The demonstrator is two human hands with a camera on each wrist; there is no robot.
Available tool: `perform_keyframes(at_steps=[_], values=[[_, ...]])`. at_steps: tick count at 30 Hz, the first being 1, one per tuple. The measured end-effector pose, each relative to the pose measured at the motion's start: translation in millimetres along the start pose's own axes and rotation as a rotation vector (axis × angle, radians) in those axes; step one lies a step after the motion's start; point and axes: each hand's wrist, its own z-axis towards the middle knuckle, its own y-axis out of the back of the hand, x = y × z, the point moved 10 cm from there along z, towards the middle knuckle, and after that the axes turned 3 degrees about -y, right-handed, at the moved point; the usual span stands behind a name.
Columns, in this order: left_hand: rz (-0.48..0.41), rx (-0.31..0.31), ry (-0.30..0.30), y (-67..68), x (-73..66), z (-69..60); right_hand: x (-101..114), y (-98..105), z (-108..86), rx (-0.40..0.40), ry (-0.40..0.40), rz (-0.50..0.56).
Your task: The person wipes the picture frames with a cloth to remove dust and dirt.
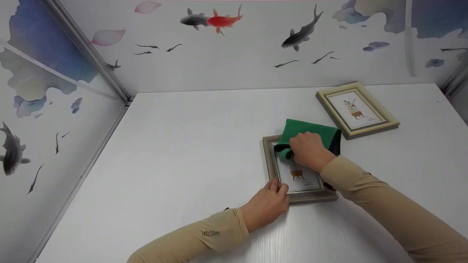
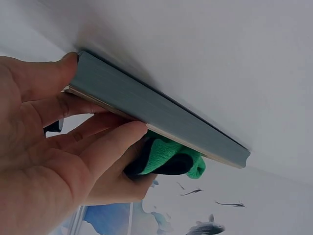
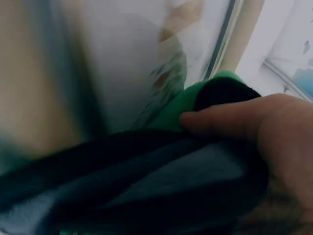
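A picture frame (image 1: 310,197) with a grey-gold border and a potted-plant print lies on the white table. My left hand (image 1: 265,204) holds its lower left corner; in the left wrist view the thumb is at the corner of the frame's side (image 2: 161,115) and the fingers lie along its front edge. With the right hand (image 1: 310,150) I grip a folded cloth (image 1: 305,128), green on one face and black on the other, over the upper part of the picture. Up close in the right wrist view, the thumb presses on the cloth (image 3: 161,171). The cloth and hand hide the print's top.
A second, gold picture frame (image 1: 356,109) with a similar print lies behind and to the right, close to the cloth. White panels (image 1: 252,62) printed with fish and leaves stand at the table's back and left side. The white table (image 1: 175,157) extends to the left.
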Motion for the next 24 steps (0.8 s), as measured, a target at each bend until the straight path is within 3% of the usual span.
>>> perform_keyframes(at_steps=[4,8,16,20,24], values=[[0.002,-0.010,0.009,0.7,-0.7,-0.2,12,-3,6.1,0.001,0.041,0.063],[-0.013,-0.022,0.023,1.0,0.4,-0.3,24,-5,6.1,0.007,0.168,0.202],[0.007,-0.023,0.022,1.9,0.7,2.5,33,-15,-0.8,0.178,0.363,0.436],[-0.009,-0.011,0.021,1.3,1.4,3.8,26,-19,-9.6,0.249,0.391,0.453],[-0.033,-0.003,0.017,1.0,1.5,4.1,13,-20,-18.9,0.217,0.402,0.374]])
